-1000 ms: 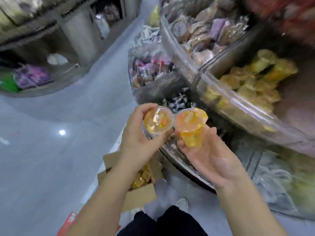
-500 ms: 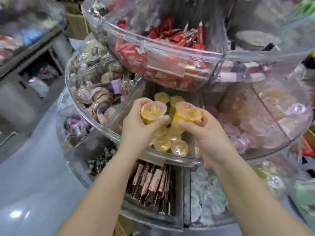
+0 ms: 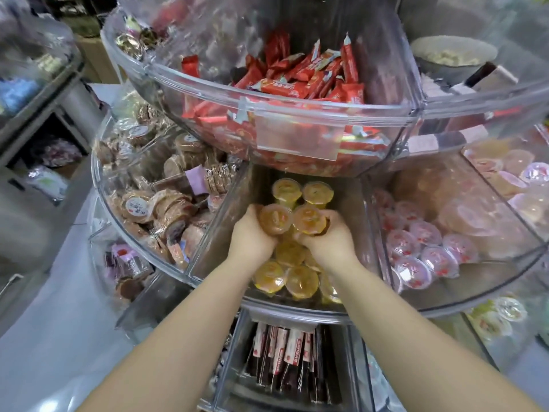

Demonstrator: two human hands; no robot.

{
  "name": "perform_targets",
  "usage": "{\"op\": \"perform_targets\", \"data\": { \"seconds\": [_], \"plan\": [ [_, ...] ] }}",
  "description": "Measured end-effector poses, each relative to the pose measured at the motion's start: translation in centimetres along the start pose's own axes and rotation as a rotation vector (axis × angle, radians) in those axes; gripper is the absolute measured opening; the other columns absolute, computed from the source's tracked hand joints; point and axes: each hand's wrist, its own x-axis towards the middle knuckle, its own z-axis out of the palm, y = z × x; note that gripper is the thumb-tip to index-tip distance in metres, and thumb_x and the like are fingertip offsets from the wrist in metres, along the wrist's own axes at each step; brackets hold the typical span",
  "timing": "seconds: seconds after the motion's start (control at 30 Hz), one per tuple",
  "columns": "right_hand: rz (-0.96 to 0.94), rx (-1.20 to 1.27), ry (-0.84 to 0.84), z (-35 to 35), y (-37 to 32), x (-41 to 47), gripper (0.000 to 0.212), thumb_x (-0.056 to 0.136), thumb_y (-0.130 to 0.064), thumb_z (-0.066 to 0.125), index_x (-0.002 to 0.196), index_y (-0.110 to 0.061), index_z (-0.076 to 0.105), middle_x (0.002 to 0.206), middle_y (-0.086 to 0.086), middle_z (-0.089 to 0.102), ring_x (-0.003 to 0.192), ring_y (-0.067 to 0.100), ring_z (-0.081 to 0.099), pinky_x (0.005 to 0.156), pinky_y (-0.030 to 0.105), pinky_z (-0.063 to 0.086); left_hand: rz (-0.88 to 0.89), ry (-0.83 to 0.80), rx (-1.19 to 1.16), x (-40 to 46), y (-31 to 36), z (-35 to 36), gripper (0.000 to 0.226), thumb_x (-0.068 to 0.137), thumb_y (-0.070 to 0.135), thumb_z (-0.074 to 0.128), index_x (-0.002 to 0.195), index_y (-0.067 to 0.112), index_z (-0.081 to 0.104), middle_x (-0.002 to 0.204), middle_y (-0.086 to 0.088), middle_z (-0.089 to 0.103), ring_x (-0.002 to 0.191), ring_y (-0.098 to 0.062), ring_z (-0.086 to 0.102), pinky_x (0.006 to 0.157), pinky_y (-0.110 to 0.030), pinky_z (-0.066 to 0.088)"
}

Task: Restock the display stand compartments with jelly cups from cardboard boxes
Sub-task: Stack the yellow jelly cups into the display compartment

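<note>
Two hands reach into the middle wedge compartment (image 3: 214, 233) of the clear acrylic display stand, each clamped on one small round yellow-orange jelly cup with a film lid: the left hand (image 3: 251, 236) grips the left cup (image 3: 274, 219), the right hand (image 3: 329, 242) the right cup (image 3: 309, 220), and the two cups touch. Both sit above the pile already in that compartment.

Nearest the compartment's front wall lie about three loose cups (image 3: 297, 281), with a few more under the wrists; I cannot count those exactly. Behind the held pair, toward the compartment's back, stand two more cups (image 3: 301, 191).

Such cups are probably light and fairly stiff at the rim, with thin walls that dent and slick film tops; holding them round the side wall just under the rim seems safest, and they should be set down rather than dropped.
</note>
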Motion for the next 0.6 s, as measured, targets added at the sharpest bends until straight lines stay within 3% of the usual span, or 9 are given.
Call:
{"op": "perform_targets", "data": {
  "seconds": [0.07,0.2,0.33,0.5,0.6],
  "plan": [
    [0.007,-0.025,0.021,0.1,0.3,0.3,0.032,0.073,-0.018,0.073,0.099,-0.028,0.056,0.088,-0.011,0.063,0.079,0.004,0.059,0.042,0.005,0.039,-0.014,-0.020,-0.046,0.3,-0.1,-0.2,0.042,0.071,0.019,0.072,0.111,0.016,0.058,0.106,-0.005,0.067,0.100,-0.024,0.062,0.078,-0.028,0.047],
    [-0.018,-0.108,0.026,0.2,0.6,0.8,0.032,0.074,-0.018,0.073,0.083,-0.039,0.051,0.080,-0.019,0.057,0.074,-0.004,0.053,0.053,0.007,0.036,-0.061,0.020,-0.161,0.3,0.0,-0.4,0.043,0.073,0.018,0.072,0.113,0.017,0.058,0.109,-0.005,0.066,0.101,-0.023,0.061,0.089,-0.035,0.048],
    [-0.031,-0.193,0.018,0.7,0.6,1.3,0.029,0.074,-0.019,0.072,0.101,-0.023,0.060,0.095,-0.005,0.066,0.088,0.015,0.061,0.074,0.026,0.049,-0.115,0.025,-0.085,0.8,0.1,0.0,0.036,0.082,0.016,0.063,0.117,0.013,0.055,0.113,-0.011,0.064,0.105,-0.027,0.059,0.085,-0.030,0.044],
    [-0.014,-0.284,-0.042,0.8,0.2,2.3,0.017,0.075,-0.020,0.074,0.086,-0.023,0.061,0.087,-0.004,0.064,0.083,0.017,0.060,0.066,0.023,0.042,-0.143,0.065,0.008,1.2,0.0,0.3,0.025,0.084,0.010,0.058,0.110,0.008,0.058,0.108,-0.015,0.065,0.101,-0.030,0.060,0.075,-0.027,0.039],
    [-0.012,-0.295,-0.017,1.2,0.3,2.4,0.024,0.075,-0.020,0.074,0.096,-0.020,0.062,0.094,-0.003,0.065,0.087,0.016,0.059,0.072,0.024,0.041,-0.141,0.091,0.012,1.2,0.0,0.5,0.029,0.082,0.016,0.065,0.109,0.008,0.060,0.106,-0.015,0.066,0.100,-0.031,0.060,0.074,-0.025,0.038]
  ]
}}
